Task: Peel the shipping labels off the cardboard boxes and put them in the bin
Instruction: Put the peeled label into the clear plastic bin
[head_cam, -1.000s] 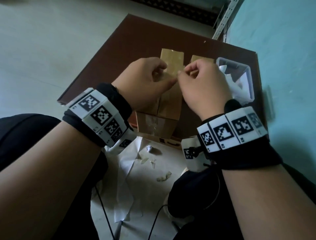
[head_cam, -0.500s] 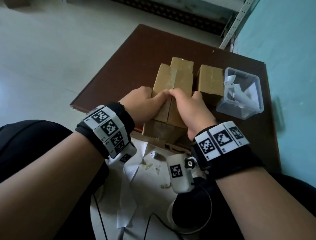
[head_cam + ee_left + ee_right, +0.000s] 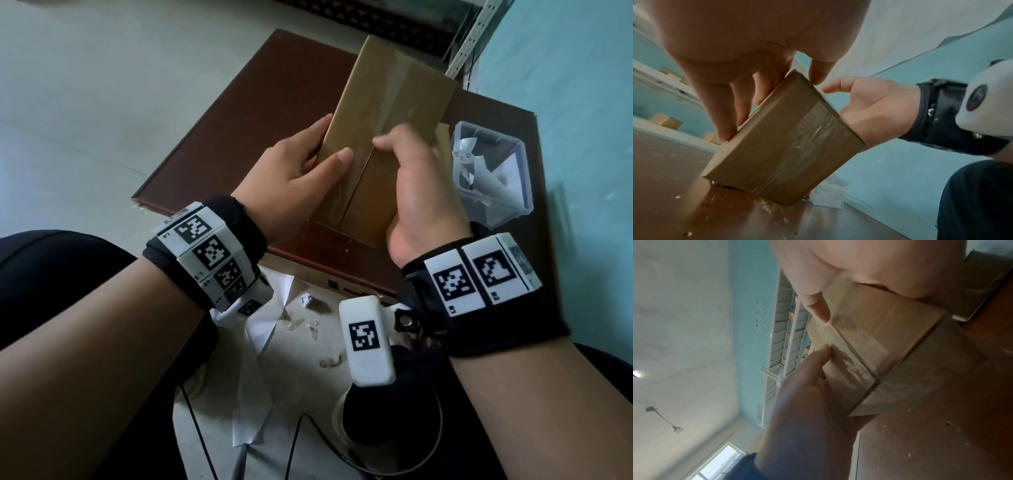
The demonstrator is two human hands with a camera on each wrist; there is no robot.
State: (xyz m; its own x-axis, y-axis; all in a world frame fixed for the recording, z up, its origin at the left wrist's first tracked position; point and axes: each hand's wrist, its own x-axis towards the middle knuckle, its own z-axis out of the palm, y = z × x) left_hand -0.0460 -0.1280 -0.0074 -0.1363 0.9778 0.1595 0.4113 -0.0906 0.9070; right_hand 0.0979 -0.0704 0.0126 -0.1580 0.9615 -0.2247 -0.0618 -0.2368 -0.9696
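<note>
A brown cardboard box (image 3: 387,113) sealed with clear tape stands tilted on its near edge on the dark brown table (image 3: 239,113). My left hand (image 3: 308,164) grips its left side, thumb on the top face. On the right side my right hand (image 3: 418,178) holds it, thumb on the taped seam and fingers behind. The faces I see carry no label. From the left wrist the box (image 3: 787,146) leans between my left fingers (image 3: 725,105) and the right hand (image 3: 869,110). The right wrist view shows the box (image 3: 890,345) and my right thumb on it. The clear plastic bin (image 3: 513,150) to the right holds white peeled labels.
A second cardboard box (image 3: 443,137) stands behind the held one, mostly hidden. White paper (image 3: 260,329) and small scraps lie on the floor between my knees, with cables. A metal shelf upright (image 3: 479,34) rises at the table's far right, by the teal wall.
The box lay flat on the table with both hands at its near end; now its far end is raised and my hands hold its two sides.
</note>
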